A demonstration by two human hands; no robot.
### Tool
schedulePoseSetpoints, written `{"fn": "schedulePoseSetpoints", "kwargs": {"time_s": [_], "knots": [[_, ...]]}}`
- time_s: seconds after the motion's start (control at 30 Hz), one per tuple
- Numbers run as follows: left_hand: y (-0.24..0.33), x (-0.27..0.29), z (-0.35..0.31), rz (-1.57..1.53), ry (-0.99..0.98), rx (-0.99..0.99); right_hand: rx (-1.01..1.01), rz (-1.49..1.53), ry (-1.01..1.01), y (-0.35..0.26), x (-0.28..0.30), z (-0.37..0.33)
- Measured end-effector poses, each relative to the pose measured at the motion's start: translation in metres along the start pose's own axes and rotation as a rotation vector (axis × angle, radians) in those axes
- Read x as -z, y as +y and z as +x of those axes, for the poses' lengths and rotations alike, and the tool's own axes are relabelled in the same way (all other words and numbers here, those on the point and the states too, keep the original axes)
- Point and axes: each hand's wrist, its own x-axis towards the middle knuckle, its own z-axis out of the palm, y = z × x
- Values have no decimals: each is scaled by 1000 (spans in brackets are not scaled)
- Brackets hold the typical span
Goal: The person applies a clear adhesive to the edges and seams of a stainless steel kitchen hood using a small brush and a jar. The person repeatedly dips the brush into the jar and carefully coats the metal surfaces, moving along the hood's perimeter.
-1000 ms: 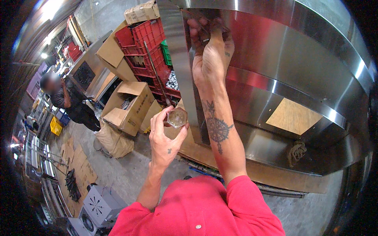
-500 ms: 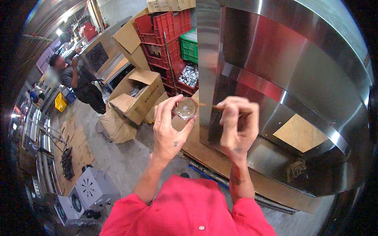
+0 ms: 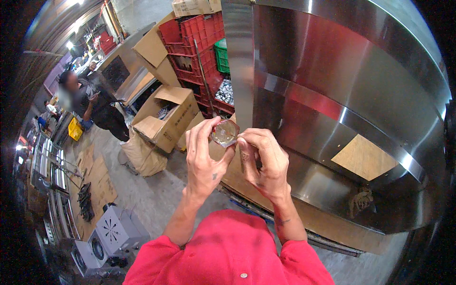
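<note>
My left hand (image 3: pixel 203 154) is closed around a small clear round thing (image 3: pixel 225 132) with a faceted edge, a yellowish-brown middle and a reddish rim. It looks like a glass or jar, but its kind is not certain. My right hand (image 3: pixel 264 159) is pinched, its fingertips right at the right edge of that round thing. What sits between those fingertips is too small to make out. Both hands are raised in front of my chest, close together.
A large stainless steel hood-like housing (image 3: pixel 308 118) stands close on the right, over a wooden board (image 3: pixel 327 213). Ahead left are an open cardboard box (image 3: pixel 166 116), stacked red crates (image 3: pixel 190 61) and a tan sack (image 3: pixel 145 154). A person (image 3: pixel 102 104) stands farther left.
My right hand has moved left, up against the round thing. The thin brown strip or stick that stretched between them no longer shows. My left hand keeps its hold.
</note>
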Motion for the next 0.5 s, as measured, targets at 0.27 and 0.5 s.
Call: {"fn": "schedulePoseSetpoints", "kwargs": {"time_s": [0.27, 0.5], "knots": [[-3, 0, -8, -52, -32, 152, -394, 635, 608, 9, -3, 58], [-8, 5, -16, -45, -55, 203, -419, 1196, 802, 49, -29, 149]]}}
